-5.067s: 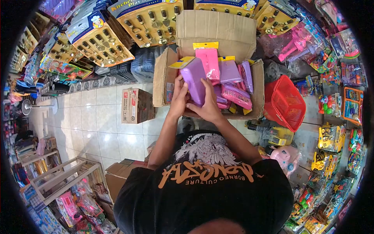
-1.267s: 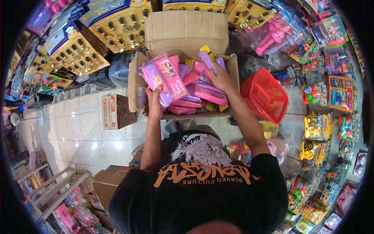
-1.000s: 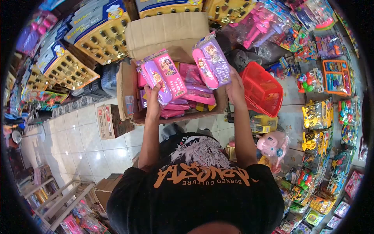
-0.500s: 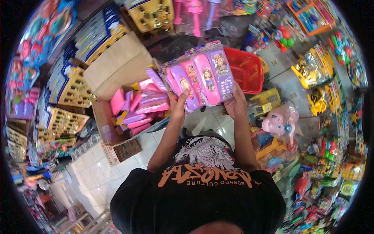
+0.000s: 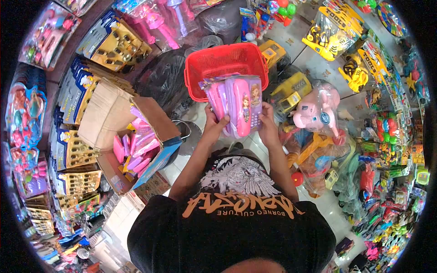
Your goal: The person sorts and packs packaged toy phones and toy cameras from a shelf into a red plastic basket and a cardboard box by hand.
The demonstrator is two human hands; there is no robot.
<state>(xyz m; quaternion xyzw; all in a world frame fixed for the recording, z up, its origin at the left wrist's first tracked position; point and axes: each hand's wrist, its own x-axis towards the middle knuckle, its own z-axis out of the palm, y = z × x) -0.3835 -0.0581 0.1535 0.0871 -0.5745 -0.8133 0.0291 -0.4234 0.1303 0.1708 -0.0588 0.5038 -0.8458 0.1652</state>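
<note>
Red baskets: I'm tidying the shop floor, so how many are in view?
1. The red basket sits on the floor just beyond the stack of toy phone packs held in both hands. Others may be hidden among the toys.

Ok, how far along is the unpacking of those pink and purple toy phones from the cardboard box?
Partly done. Both hands, left hand and right hand, grip a stack of packaged toy phones held just in front of the red basket, not yet in it. Left: the cardboard box holds more pink and purple packs. The basket appears empty, though the stack hides part of it.
</note>
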